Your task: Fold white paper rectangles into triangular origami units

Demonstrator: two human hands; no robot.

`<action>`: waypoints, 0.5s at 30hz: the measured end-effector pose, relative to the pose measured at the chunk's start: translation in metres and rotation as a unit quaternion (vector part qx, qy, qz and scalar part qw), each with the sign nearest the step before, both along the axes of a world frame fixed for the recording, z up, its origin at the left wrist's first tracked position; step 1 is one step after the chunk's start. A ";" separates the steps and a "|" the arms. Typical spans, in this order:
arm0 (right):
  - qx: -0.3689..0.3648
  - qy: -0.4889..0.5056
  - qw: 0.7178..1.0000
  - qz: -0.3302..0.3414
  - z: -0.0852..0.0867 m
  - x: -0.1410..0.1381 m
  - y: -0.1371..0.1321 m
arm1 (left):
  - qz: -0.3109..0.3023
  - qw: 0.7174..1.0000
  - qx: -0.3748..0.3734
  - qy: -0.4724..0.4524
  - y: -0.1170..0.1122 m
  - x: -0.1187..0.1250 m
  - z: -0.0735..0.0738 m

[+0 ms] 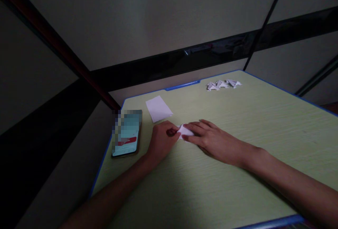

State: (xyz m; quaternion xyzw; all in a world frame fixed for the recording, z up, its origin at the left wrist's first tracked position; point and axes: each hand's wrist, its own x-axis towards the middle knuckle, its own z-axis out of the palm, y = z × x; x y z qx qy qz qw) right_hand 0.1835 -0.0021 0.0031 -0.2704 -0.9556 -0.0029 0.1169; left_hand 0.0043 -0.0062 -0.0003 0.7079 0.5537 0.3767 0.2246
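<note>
A small piece of folded white paper lies on the table between my two hands. At its left end, my left hand is closed, with thumb and forefinger pinching the paper's edge. My right hand covers the right part of the paper, its fingers across the top and its thumb along the near edge, holding it. Part of the folded shape is hidden beneath the right fingers. Just beyond my left hand rests a flat white sheet of paper.
A phone with a lit screen, partly pixelated, lies near the table's left edge. Several folded paper figures stand at the far right. The pale table has a blue rim and adjoins cabinet panels behind.
</note>
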 end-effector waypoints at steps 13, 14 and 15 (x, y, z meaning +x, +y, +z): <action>0.029 -0.043 0.999 -0.005 0.004 0.001 0.000 | -0.096 0.964 0.156 0.194 -0.006 -0.002 -0.008; 0.029 -0.046 0.999 -0.006 0.004 0.001 0.000 | -0.103 0.955 0.166 0.223 -0.007 -0.002 -0.009; 0.029 -0.048 0.998 -0.008 0.004 0.001 -0.001 | -0.111 0.946 0.174 0.250 -0.008 -0.002 -0.009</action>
